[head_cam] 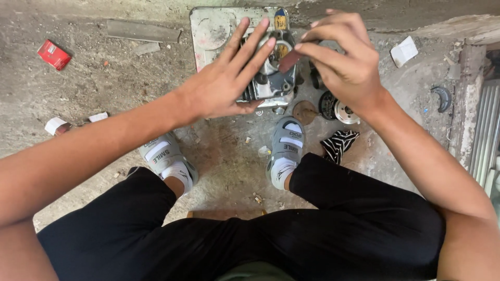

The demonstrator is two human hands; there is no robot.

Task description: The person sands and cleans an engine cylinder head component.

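A small reddish-brown piece (289, 60) is pinched between the thumb and fingertips of the right hand (341, 62), held in the air above a grey metal engine part (271, 78) that sits on the floor (104, 88). What exactly the piece is cannot be told. The left hand (224, 83) is open, fingers straight and spread, its fingertips (270, 42) reaching toward the piece and just beside it, holding nothing; it covers the left side of the engine part.

The engine part rests on a flat metal plate (208, 31) whose far edge lies near the top of the view. Just right of it lie round parts: a rusty disc (304, 112), a dark toothed wheel (327, 104) and a bright pulley (346, 113), close together. A black-and-white striped cloth (338, 143) lies near the right sandal (286, 151); the left sandal (166, 158) stands apart on bare concrete.

Further out, a red packet (53, 54) lies at the far left, a white paper scrap (404, 51) at the upper right, and a raised concrete ledge (469, 93) bounds the right side. The floor to the left is largely open.
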